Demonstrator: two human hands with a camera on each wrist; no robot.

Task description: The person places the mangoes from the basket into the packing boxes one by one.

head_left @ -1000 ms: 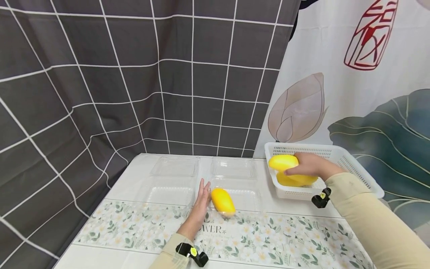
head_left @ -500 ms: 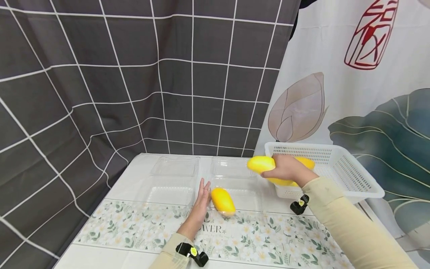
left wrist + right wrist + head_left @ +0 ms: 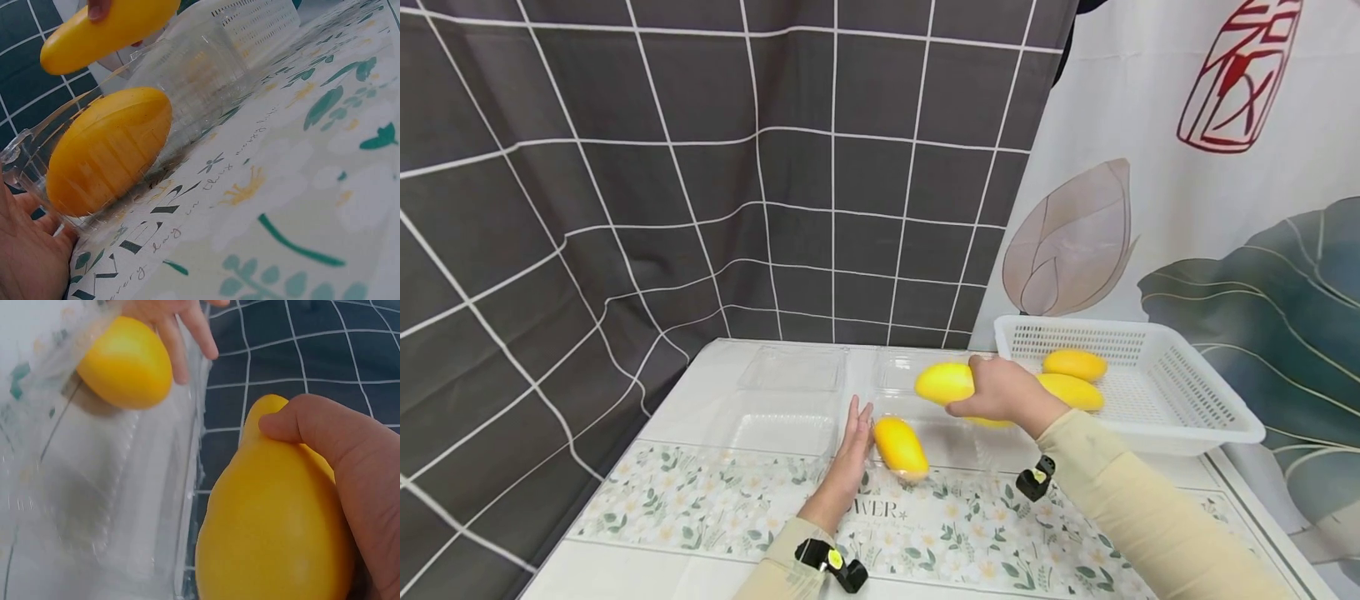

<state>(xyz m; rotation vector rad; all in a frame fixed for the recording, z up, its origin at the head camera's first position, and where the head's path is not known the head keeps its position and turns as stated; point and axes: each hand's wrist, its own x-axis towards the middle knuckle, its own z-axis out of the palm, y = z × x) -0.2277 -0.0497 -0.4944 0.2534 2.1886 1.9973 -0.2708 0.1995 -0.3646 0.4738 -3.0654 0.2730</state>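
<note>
My right hand [image 3: 1000, 390] grips a yellow mango [image 3: 945, 383] in the air over the right clear plastic box [image 3: 951, 446], its thumb lying along the fruit in the right wrist view. Inside that box, at its left end, lies another mango [image 3: 901, 448]. My left hand [image 3: 848, 454] stands on edge with straight fingers against the box's left wall. In the left wrist view the lying mango [image 3: 112, 150] shows through the clear wall, and the held mango [image 3: 106, 34] hangs above it.
A white perforated basket [image 3: 1180, 392] at the right holds two mangoes [image 3: 1075, 364]. Left of my left hand sits a second clear box [image 3: 782, 433], lid folded back. A floral mat [image 3: 700, 500] covers the table's front. Dark gridded cloth [image 3: 790, 208] hangs behind.
My right hand has carried the mango leftward out of the basket to above the right box. The left hand and the mango in the box have stayed put.
</note>
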